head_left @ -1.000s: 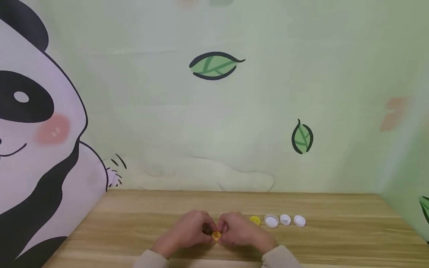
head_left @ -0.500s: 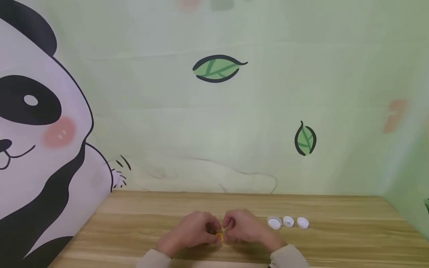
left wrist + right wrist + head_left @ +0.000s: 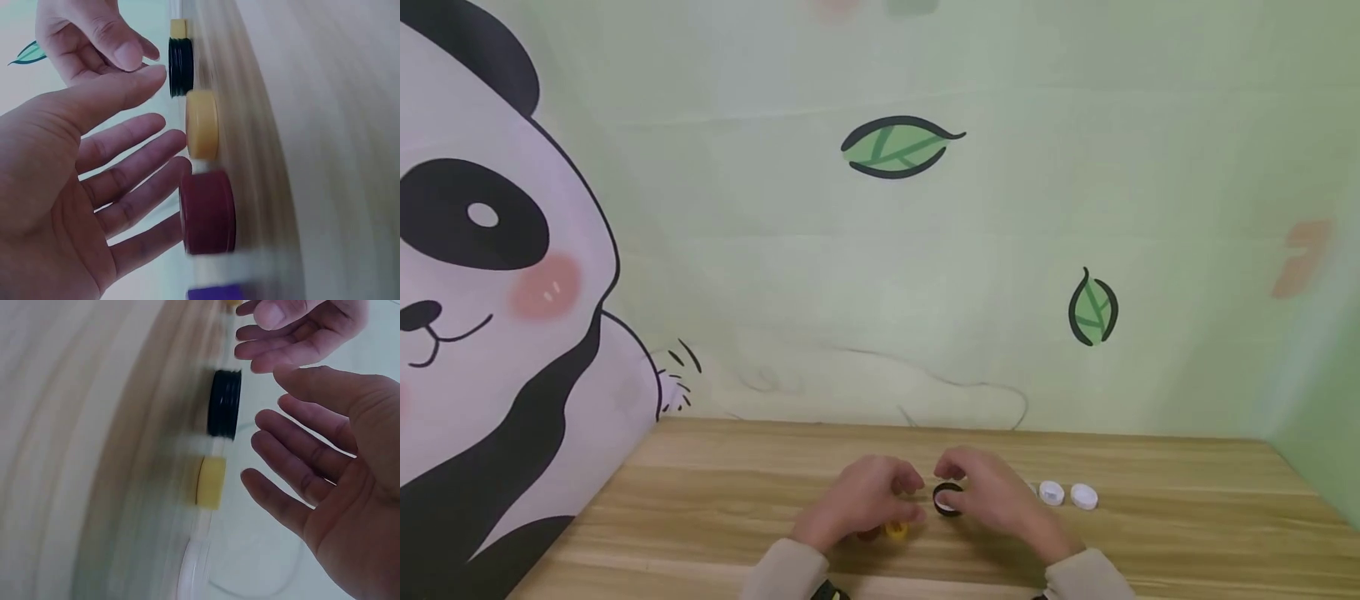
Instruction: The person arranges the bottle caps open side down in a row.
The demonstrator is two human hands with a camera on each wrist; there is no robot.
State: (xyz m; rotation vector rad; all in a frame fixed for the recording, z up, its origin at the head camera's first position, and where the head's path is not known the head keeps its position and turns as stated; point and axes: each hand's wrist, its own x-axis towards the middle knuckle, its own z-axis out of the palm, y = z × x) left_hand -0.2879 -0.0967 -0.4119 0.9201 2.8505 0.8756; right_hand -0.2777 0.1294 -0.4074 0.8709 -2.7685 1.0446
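Note:
In the head view my left hand (image 3: 865, 498) hovers over the table with its fingers spread, holding nothing. Just below it lie an orange cap (image 3: 896, 530) and a dark red cap (image 3: 868, 534), partly covered by the hand. My right hand (image 3: 1000, 502) is beside a black cap (image 3: 936, 502), thumb and fingers apart. The left wrist view shows the orange cap (image 3: 202, 125) and the dark red cap (image 3: 209, 212) near my left fingertips. From the right wrist, the black cap (image 3: 225, 404) and a yellow cap (image 3: 212, 483) stand clear of my right fingers.
White caps (image 3: 1051, 493) continue the row to the right on the wooden table (image 3: 1187, 517). A purple cap (image 3: 216, 293) sits beyond the dark red one. Behind the table rises a pale green backdrop (image 3: 775, 250) printed with a panda and leaves.
Both hands held the orange cap together earlier; now it lies on the table, released. My hands have drawn apart, the right one moving rightward, and the black cap shows between them.

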